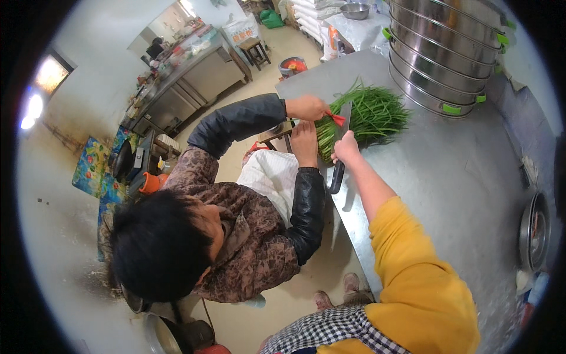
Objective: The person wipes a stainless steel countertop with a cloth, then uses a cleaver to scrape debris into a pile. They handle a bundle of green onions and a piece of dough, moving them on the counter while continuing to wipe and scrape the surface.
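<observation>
My right hand (347,148), at the end of a yellow sleeve, grips a kitchen knife where its broad metal blade (348,110) meets the black handle (337,178). The blade lies over a bundle of long green stalks (376,113), probably garlic chives, on a metal table (451,177). A red strip (337,119) lies against the blade, with a co-worker's hand (307,107) at its left end. The co-worker's other hand (304,141) rests against the cut or root ends of the stalks. My left hand is out of view.
A co-worker in dark sleeve covers (309,208) stands at the table's left edge. Stacked metal steamers (442,62) stand at the back right. Metal bowls (534,230) sit at the far right. A wooden stool (254,51) and a red-topped container (292,66) are on the floor beyond.
</observation>
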The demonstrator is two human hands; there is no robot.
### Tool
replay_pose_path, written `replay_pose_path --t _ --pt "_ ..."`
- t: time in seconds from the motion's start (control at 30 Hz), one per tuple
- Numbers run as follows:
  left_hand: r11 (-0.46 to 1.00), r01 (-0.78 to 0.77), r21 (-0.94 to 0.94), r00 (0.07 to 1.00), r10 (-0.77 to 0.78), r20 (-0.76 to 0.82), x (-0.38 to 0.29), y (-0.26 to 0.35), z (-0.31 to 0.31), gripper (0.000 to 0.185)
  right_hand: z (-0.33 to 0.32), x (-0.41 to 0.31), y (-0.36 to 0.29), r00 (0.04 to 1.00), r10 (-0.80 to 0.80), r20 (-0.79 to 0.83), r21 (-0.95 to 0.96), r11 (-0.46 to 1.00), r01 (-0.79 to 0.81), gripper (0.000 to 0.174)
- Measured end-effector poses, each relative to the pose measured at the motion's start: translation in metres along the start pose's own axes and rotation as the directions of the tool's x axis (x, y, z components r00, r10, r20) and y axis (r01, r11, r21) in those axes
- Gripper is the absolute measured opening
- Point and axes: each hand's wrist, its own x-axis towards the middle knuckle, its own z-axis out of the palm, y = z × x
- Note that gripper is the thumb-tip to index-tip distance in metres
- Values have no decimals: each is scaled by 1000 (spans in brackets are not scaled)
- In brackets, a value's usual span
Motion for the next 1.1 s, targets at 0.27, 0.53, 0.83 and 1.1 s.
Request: replay_pose_path --t 0.27,0.53,0.83,1.1 --pt "997 -64 39 972 53 228 -27 67 61 42 -98 -81 6 989 95 -115 308 950 -56 27" --pt "-23 -870 493 344 688 639 33 266 212 32 -202 -140 50 993 55 -109 342 940 -15 28" --pt "-228 -539 811 6 961 275 141 481 248 35 -273 -154 13 950 -231 -211 -532 842 87 28" --pt "-709 -260 656 29 673 739 194 576 266 37 -268 -96 -24 843 -530 90 -809 454 372 26"
